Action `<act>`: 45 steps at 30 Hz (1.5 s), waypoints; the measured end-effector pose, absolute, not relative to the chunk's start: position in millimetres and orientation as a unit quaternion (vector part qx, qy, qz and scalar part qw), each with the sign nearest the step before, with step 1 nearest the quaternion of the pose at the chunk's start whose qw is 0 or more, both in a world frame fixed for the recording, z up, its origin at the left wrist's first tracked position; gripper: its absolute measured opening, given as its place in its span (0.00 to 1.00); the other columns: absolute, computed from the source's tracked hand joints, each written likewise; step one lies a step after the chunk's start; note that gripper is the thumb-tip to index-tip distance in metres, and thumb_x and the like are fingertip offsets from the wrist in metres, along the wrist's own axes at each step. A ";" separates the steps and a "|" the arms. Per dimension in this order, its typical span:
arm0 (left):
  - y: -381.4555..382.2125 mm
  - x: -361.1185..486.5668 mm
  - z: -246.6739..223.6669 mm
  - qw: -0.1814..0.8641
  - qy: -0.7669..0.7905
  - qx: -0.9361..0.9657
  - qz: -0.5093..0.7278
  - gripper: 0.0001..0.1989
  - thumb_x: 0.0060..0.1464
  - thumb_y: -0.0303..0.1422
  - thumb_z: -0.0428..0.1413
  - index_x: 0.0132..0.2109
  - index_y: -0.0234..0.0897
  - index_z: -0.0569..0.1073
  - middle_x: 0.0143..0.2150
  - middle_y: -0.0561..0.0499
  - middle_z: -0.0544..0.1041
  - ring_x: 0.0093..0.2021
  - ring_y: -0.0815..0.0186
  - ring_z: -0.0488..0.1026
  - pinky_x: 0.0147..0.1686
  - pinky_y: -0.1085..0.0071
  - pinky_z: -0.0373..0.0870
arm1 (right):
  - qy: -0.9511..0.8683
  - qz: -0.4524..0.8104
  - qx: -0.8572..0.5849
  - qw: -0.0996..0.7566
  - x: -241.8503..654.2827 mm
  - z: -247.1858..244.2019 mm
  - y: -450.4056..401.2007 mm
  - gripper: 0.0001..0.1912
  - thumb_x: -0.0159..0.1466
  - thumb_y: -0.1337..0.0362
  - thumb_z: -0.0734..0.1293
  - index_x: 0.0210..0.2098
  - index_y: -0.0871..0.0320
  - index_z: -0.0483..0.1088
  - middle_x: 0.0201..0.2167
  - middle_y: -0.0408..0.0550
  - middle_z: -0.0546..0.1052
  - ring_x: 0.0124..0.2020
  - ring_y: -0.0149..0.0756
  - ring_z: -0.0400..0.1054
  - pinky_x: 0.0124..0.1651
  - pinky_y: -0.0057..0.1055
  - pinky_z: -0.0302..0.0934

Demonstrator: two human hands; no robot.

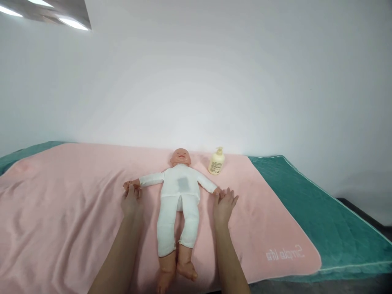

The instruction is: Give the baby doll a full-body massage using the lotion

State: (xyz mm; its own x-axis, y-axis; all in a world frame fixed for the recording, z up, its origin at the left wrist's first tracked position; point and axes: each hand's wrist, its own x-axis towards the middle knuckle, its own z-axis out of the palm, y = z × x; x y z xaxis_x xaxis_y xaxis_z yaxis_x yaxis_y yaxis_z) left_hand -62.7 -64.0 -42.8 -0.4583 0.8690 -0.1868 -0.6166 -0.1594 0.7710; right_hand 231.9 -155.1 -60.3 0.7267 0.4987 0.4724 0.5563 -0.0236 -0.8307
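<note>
A baby doll [180, 183] in a white cloth suit lies on its back, arms stretched out to both sides and bare feet toward me. A grey square marks its chest. My left hand [132, 201] is closed around the doll's hand on the left side, which partly shows above my fingers. On the other side, my right hand [224, 206] pinches the doll's other hand between thumb and fingers, with some fingertips spread outward. Much of that small hand is hidden by mine.
Right of the doll's head stands a pale yellow pump bottle [216, 162]. Everything rests on a pink blanket [263, 228], wrinkled at the left, with mirrored lettering near its right corner. Beneath it is a green cover [312, 208]. A white wall [196, 81] rises behind.
</note>
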 end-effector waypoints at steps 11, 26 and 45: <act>-74.0 -58.9 -41.4 0.477 0.388 0.125 0.778 0.12 0.56 0.29 0.58 0.48 0.38 0.73 0.51 0.49 0.73 0.52 0.71 0.71 0.52 0.76 0.70 | -0.341 0.101 -0.700 0.620 226.0 -40.7 -161.7 0.32 0.61 0.54 0.62 0.62 0.60 0.57 0.58 0.60 0.65 0.56 0.49 0.63 0.56 0.46 0.60; -99.4 -15.4 -5.5 0.334 0.465 0.471 0.671 0.16 0.51 0.36 0.62 0.48 0.38 0.75 0.48 0.47 0.77 0.52 0.56 0.73 0.55 0.55 0.67 | -0.356 0.168 -0.549 0.738 195.2 -6.5 -134.2 0.29 0.61 0.53 0.64 0.59 0.59 0.63 0.55 0.56 0.70 0.55 0.44 0.66 0.55 0.43 0.63; -92.3 2.5 -24.1 0.128 0.359 0.789 0.481 0.17 0.58 0.27 0.50 0.53 0.38 0.69 0.53 0.47 0.76 0.56 0.62 0.70 0.60 0.56 0.61 | -0.679 -0.047 -0.475 0.557 157.2 -28.2 -129.9 0.20 0.64 0.75 0.58 0.52 0.54 0.70 0.51 0.51 0.74 0.56 0.38 0.65 0.63 0.48 0.58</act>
State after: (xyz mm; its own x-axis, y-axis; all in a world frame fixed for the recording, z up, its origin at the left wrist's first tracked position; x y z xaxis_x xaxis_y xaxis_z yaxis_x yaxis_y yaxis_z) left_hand 2.5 -92.3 -24.1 0.2790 0.6901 0.6678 0.4427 -0.7095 0.5483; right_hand 157.2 -129.9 -28.2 0.0729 0.5931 0.8018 0.6982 0.5437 -0.4657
